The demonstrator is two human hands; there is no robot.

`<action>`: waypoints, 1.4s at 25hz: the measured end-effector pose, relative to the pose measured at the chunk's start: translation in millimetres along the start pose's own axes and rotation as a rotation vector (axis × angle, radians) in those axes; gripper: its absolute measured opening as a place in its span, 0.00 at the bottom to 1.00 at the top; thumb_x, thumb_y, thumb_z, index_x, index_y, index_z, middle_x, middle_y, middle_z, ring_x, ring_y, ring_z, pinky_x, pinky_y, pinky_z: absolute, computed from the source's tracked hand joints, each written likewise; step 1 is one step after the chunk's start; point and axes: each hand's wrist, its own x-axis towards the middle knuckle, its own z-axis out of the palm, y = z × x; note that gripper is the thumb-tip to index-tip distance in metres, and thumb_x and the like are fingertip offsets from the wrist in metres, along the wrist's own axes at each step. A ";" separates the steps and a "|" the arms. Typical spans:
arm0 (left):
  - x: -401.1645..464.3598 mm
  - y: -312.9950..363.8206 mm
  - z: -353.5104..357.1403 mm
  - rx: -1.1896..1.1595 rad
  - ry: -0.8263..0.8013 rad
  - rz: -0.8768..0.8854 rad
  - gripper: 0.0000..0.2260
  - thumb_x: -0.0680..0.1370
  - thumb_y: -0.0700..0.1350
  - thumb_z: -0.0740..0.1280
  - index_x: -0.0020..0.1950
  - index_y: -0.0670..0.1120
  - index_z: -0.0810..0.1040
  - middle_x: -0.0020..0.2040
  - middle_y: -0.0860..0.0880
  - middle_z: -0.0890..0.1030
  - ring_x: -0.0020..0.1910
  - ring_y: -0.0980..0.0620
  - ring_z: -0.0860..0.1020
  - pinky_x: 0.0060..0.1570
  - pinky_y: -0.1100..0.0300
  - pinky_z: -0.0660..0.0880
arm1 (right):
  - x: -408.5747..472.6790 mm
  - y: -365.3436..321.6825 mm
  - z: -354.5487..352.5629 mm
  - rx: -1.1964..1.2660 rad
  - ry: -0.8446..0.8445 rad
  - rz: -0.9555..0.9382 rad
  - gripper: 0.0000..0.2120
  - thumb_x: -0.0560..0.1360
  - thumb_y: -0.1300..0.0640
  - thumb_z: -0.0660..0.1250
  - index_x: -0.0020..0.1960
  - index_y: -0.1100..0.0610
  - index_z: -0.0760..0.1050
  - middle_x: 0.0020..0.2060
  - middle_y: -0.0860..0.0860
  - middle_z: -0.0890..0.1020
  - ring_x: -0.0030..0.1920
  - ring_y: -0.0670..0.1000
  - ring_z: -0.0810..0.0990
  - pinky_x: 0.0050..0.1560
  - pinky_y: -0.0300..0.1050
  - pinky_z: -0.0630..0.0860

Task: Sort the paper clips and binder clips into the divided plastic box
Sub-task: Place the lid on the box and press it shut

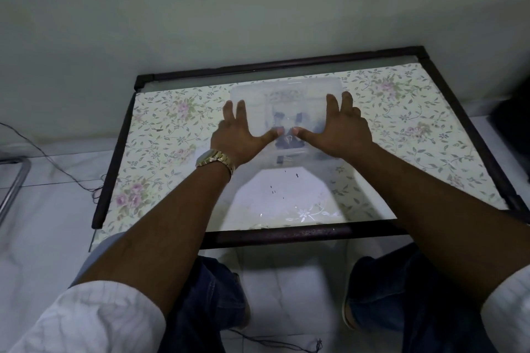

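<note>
Both hands flat on the clear box at the far middle of the table.

On the floral glass-topped table (401, 129), our left hand (239, 133) and right hand (341, 130) press spread, straight fingers on the divided plastic box (282, 94); dark clips (288, 142) show blurred inside. We judge it needs opening next.

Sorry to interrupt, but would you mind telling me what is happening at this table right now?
A person has both hands flat on a clear plastic box on the floral table. The left hand lies on its left side, the right hand on its right, fingers straight and thumbs nearly meeting in the middle. Dark clips show blurrily through the plastic. Neither hand holds a clip.
</note>
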 end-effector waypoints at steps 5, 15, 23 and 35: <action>38.7 -11.2 -4.9 -0.133 -0.021 0.032 0.53 0.73 0.77 0.57 0.85 0.45 0.44 0.85 0.46 0.43 0.84 0.47 0.45 0.82 0.46 0.51 | 44.9 14.6 -11.7 0.184 -0.018 -0.001 0.59 0.70 0.18 0.54 0.85 0.57 0.44 0.85 0.55 0.50 0.83 0.59 0.57 0.79 0.58 0.61; 58.9 -10.5 -0.3 -0.031 -0.017 0.046 0.52 0.73 0.79 0.53 0.85 0.45 0.46 0.85 0.50 0.45 0.81 0.47 0.61 0.72 0.46 0.69 | 66.1 16.6 -5.2 0.107 -0.052 -0.042 0.56 0.70 0.17 0.49 0.85 0.52 0.43 0.85 0.49 0.47 0.82 0.57 0.59 0.77 0.59 0.62; 53.9 2.3 -1.6 0.156 0.007 0.194 0.52 0.68 0.84 0.49 0.84 0.55 0.49 0.85 0.51 0.49 0.84 0.45 0.46 0.79 0.35 0.51 | 50.2 -0.3 1.1 -0.113 0.019 -0.209 0.55 0.68 0.14 0.41 0.85 0.45 0.44 0.85 0.48 0.45 0.85 0.58 0.44 0.81 0.66 0.47; 31.4 12.9 -8.4 0.053 -0.036 0.103 0.60 0.63 0.85 0.54 0.84 0.53 0.44 0.85 0.46 0.44 0.84 0.42 0.43 0.79 0.36 0.51 | 39.9 -7.1 -12.6 0.042 -0.048 -0.103 0.57 0.65 0.13 0.47 0.85 0.44 0.45 0.85 0.52 0.43 0.85 0.57 0.43 0.81 0.64 0.48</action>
